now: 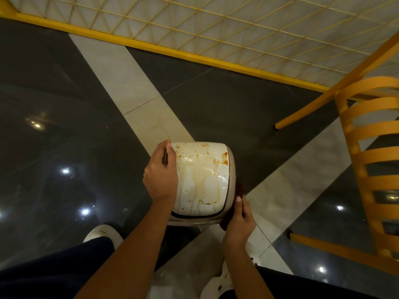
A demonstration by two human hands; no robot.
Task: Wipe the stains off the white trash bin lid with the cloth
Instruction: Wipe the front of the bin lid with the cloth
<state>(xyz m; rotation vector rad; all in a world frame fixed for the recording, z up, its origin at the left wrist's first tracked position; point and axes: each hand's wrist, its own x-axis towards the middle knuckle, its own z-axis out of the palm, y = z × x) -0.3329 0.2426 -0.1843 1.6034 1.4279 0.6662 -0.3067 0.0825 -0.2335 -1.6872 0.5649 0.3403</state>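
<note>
The white trash bin lid (203,180) lies below me on the floor-standing bin, streaked with brown drips and spots. My left hand (160,175) grips the lid's left edge, fingers curled over its far corner. My right hand (238,221) is at the bin's right side, closed on a dark brown cloth (240,189) that is pressed against the bin's right wall, just below the lid's rim. Most of the cloth is hidden behind the hand and the bin.
A yellow slatted chair (371,169) stands close on the right, its legs reaching toward the bin. A yellow-framed mesh panel (216,29) runs along the far side. Glossy dark and light floor tiles (64,104) surround the bin. My white shoes (103,234) are near its base.
</note>
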